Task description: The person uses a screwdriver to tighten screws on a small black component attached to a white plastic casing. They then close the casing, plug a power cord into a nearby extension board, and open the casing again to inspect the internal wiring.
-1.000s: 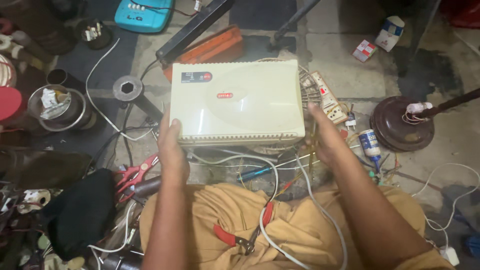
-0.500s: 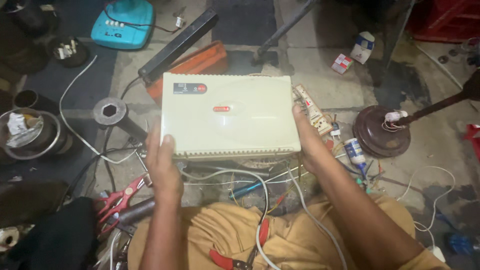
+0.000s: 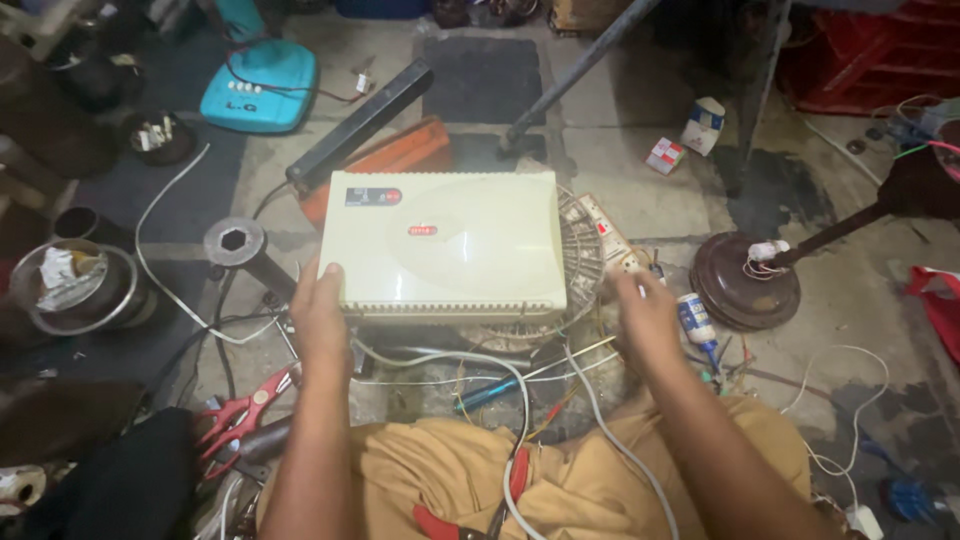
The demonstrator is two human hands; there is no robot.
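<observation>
The left hand [image 3: 322, 318] has its fingers clasped on the near left corner of the cream box [image 3: 448, 245], which sits on the floor. The right hand [image 3: 648, 322] hovers released beside it. A metal bowl [image 3: 110, 300] holds crumpled paper [image 3: 66, 280].

Left hand [image 3: 322, 312] on cream box [image 3: 448, 245], right hand [image 3: 645, 318] seemingly just clear.

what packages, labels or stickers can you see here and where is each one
Cream box, floor centre, left hand on its near-left corner: dark rectangular label top left, small red label mid-top.
Small red and white carton, floor beyond the box, right.
White and blue carton, just behind that one, upright.
Small white tube with blue label, floor beside right hand.
Teal casing, far left, dark markings on its near edge.
</observation>
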